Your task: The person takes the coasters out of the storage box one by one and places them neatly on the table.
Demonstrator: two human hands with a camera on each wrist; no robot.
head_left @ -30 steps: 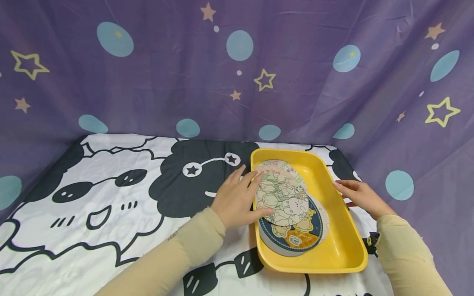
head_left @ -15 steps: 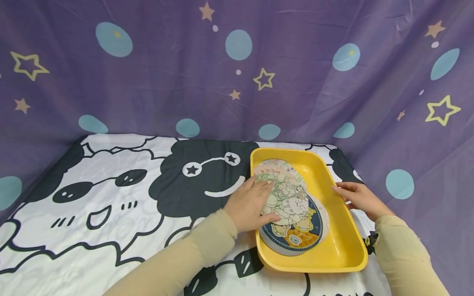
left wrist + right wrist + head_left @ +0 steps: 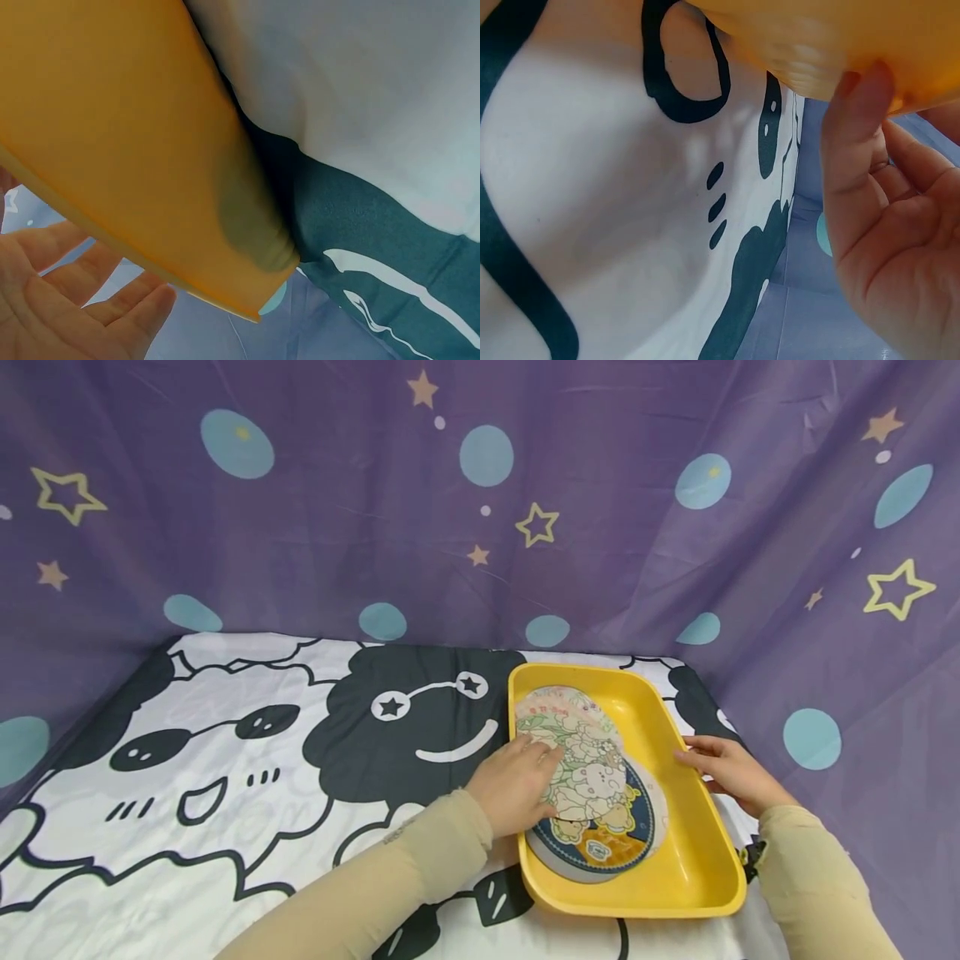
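Note:
A yellow plastic tray (image 3: 697, 885) lies on the right part of the cloth-covered surface. Inside it overlap several round flat pieces: a pale one with a tulip-and-animal print (image 3: 592, 772) on top, a dark blue one with bears (image 3: 641, 852) below. My left hand (image 3: 513, 789) reaches over the tray's left side, its fingers extended over the tulip-print disc; whether they touch it is hidden. In the left wrist view the left fingers (image 3: 142, 307) show beyond the tray's rim. My right hand (image 3: 738, 772) holds the tray's right rim, with a finger against the outer wall (image 3: 870, 90).
The surface wears a black-and-white cartoon sheep cloth (image 3: 247, 827), which spreads out left of the tray. A purple curtain (image 3: 322, 527) with stars and blue spots hangs behind and to the right.
My left hand has moved right and slightly toward me, from the tray's left edge further over the tulip-print disc. The right hand stays at the right rim. The tray and discs look unmoved.

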